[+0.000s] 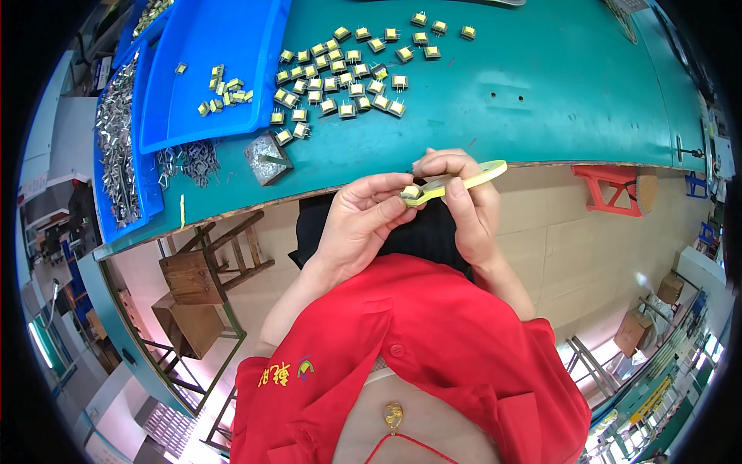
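Just off the table's front edge, my left hand (363, 215) pinches a small transformer (412, 192) with a yellow-wrapped middle between thumb and fingertips. My right hand (466, 193) grips a roll of yellow tape (492, 172), its fingers over the far side and its thumb on the near side. A strip of the tape runs from the roll to the transformer and touches it. On the green table beyond lie several like transformers (338, 66) with yellow middles, dark cores and thin pins. My fingers partly cover the held transformer.
A blue tray (267, 116) at the left holds several small yellow parts. Beside it, a blue bin (152, 203) is full of metal pieces. A metal block (268, 160) stands near the table edge (301, 192), by loose dark pieces (199, 161). A red stool (599, 188) and wooden stool (189, 276) stand below.
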The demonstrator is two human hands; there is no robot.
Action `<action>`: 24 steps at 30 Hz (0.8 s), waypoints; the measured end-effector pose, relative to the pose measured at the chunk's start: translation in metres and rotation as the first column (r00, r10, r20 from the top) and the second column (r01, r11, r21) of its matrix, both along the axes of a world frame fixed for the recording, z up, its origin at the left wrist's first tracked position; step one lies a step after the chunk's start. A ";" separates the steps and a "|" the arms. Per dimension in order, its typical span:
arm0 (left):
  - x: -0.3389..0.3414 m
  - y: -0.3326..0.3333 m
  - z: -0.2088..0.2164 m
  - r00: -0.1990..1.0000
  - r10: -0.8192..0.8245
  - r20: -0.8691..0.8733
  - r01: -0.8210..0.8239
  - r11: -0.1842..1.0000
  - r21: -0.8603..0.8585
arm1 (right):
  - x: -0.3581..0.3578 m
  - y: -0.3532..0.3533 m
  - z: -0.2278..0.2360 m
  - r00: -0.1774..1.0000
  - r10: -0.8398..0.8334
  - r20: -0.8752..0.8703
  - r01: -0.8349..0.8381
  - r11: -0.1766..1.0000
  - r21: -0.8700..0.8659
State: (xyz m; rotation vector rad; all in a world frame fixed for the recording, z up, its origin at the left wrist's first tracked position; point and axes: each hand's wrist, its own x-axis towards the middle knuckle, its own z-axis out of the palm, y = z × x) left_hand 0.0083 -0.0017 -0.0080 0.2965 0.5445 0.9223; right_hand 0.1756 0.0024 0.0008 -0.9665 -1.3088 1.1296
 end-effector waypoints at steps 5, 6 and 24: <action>-0.001 -0.003 -0.005 0.994 0.023 0.105 -0.023 1.000 -0.003 | 0.003 0.002 -0.001 0.989 -0.007 0.147 -0.011 0.992 0.125; -0.001 -0.003 -0.006 0.994 0.022 0.105 -0.022 1.000 -0.003 | 0.003 0.003 -0.002 0.978 -0.022 0.207 -0.010 0.988 0.155; -0.001 -0.004 -0.008 0.984 -0.008 0.179 -0.009 0.995 0.096 | -0.003 0.002 -0.003 0.950 -0.043 0.309 -0.015 0.983 0.183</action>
